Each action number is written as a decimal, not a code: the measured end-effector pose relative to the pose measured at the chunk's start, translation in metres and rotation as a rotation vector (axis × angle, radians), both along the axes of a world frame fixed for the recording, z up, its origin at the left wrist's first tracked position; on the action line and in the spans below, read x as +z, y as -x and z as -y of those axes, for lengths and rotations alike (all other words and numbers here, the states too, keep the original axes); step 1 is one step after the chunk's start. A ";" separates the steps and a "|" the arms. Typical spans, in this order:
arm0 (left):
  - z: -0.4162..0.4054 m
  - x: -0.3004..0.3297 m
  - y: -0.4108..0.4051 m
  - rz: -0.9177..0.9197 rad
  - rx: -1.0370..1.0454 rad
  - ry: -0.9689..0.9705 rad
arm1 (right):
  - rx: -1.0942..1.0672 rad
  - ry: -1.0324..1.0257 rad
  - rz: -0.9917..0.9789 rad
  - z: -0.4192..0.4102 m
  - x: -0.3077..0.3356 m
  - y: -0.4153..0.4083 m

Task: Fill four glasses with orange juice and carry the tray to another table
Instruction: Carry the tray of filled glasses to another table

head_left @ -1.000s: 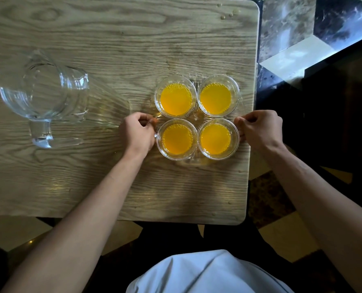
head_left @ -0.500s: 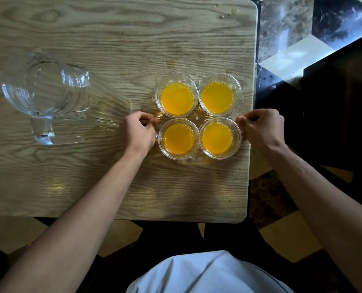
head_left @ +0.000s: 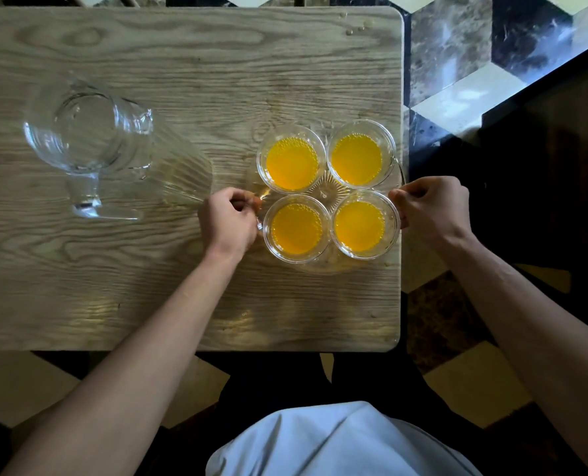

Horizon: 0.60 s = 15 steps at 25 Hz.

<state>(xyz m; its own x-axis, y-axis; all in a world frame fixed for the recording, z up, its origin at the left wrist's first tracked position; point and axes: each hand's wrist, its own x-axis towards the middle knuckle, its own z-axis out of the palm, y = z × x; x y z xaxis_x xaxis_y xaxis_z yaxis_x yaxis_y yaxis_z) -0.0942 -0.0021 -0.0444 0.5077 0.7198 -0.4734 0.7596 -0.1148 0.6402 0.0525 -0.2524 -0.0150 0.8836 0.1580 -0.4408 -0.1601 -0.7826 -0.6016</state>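
4 glasses [head_left: 291, 164] w/ juice, 1 tray [head_left: 326, 193], 1 pitcher [head_left: 90, 139], 1 table [head_left: 182, 63].

Tray [head_left: 326, 193]: clear glass, mostly hidden under the four glasses.
Fingertips of left hand [head_left: 229, 219]: curled under, unseen.
Table [head_left: 182, 63]: left edge cropped.

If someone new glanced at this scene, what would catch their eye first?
Four glasses of bright orange juice sit in a square on a clear tray near the table's right edge. The left hand and right hand grip the tray's opposite sides. An empty glass pitcher stands at far left.
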 end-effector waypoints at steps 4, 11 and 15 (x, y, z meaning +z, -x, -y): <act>0.005 0.005 0.012 0.001 -0.001 0.008 | 0.014 0.002 0.016 0.007 0.010 0.010; 0.016 0.021 0.037 0.020 -0.003 -0.023 | 0.015 -0.028 0.019 0.019 0.018 0.031; 0.028 0.032 0.059 0.012 0.055 -0.021 | 0.053 -0.041 0.015 0.025 0.024 0.042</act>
<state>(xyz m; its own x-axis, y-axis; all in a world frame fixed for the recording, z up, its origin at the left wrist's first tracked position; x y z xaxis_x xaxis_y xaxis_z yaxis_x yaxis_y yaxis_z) -0.1528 -0.0301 -0.0121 0.4727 0.7567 -0.4516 0.7573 -0.0867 0.6473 0.0109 -0.2769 0.0087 0.8801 0.2225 -0.4195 -0.1097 -0.7642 -0.6356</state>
